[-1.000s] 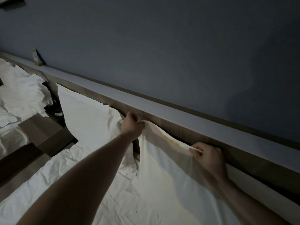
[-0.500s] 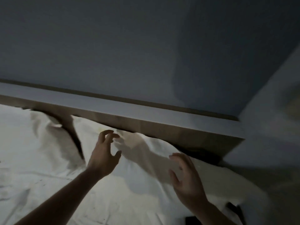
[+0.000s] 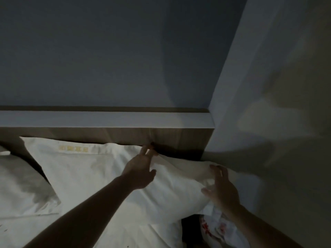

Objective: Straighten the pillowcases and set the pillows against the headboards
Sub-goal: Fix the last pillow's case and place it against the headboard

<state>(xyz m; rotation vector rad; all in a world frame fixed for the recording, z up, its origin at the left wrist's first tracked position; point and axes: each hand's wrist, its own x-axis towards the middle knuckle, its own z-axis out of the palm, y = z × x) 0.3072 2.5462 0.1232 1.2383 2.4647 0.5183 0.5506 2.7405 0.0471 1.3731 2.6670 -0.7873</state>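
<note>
Pillow (image 3: 107,176): long axis along the headboard (image 3: 179,138), top edge touching it; left hand (image 3: 141,169) spread at that edge's right end, right hand (image 3: 222,190) splayed open at the bed's right edge.

Matt cloth pillow (image 3: 100,176), wood-grain headboard (image 3: 179,137)

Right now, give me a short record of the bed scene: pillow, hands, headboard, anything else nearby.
pillow: white pillow leaning against the headboard, right end sagging
headboard: wooden headboard, pale ledge on top
left hand: left hand open, fingertips at the pillow's top edge
right hand: right hand open, fingers spread over the pillow's right end
other: second pillow at left; red-printed bag beside the bed
</note>
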